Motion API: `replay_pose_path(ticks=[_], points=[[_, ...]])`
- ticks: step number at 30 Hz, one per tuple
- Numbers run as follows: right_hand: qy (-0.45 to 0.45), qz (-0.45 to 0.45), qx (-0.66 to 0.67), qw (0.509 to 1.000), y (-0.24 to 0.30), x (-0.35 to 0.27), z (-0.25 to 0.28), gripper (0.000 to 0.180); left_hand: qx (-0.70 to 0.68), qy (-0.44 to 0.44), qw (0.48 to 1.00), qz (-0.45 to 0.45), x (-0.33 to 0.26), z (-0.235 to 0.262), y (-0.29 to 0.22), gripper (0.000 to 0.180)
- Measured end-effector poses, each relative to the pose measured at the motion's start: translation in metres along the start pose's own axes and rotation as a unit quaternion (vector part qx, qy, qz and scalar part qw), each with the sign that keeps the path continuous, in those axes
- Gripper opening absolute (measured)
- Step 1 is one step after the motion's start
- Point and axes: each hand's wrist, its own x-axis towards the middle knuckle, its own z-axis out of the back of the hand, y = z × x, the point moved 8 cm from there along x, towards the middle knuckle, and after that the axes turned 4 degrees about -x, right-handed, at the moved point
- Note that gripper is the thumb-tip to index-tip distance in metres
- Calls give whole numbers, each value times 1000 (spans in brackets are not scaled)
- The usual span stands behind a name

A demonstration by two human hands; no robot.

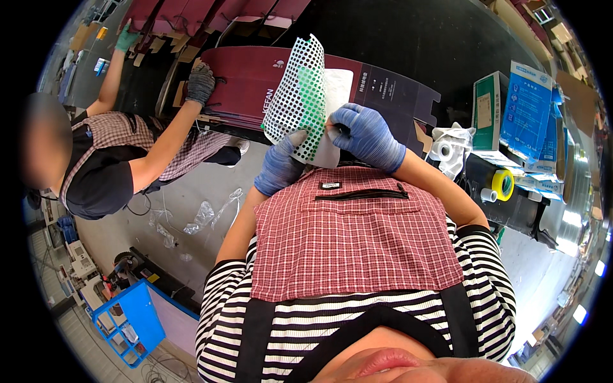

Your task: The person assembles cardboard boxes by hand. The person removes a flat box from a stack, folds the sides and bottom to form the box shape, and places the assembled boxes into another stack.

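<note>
My left hand [279,165], in a blue-grey glove, grips the lower edge of a curled white sheet of round dots [295,89], its thumb on the front. The dots are black, with a green patch along the right side. Beside the sheet's right edge my right hand [369,135], gloved alike, is closed, thumb and fingertips pinched together. Whatever lies in that pinch is too small to make out. Behind the sheet, flat maroon and dark printed cardboard box blanks [236,70] lie stacked on the black table [383,32]. A white paper piece [338,86] shows behind the sheet.
At the left a co-worker's gloved hand [201,84] rests on the blanks; their other hand [126,38] reaches toward maroon boxes [185,16]. On the right stand a green-and-white box [486,112], blue packages [527,112], a yellow tape roll [503,185] and crumpled white plastic [452,150].
</note>
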Motion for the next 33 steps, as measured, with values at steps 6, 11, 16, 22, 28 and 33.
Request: replay_pose_path(ticks=[6,11,16,22,28,33], points=[[23,-176,243,954,-33,-11,-15,17,-54,-9,998,20,4,11,8,39],[-42,-346,406,845,-87,-31,-3,14,-78,-50,995,-34,-9,-2,-5,34],[-166,-305,114,931,-176,-43,44,15,-132,-40,990,-35,-1,35,-1,33],[-128,-168,-137,968,-173,-27,42,15,-111,-81,989,-50,-2,43,0,30],[-86,-117,-218,965,-170,-17,31,14,-87,-96,990,-53,-7,34,-6,30],[-64,-127,-228,963,-168,-16,24,13,-133,-68,988,-46,-3,38,-5,35]])
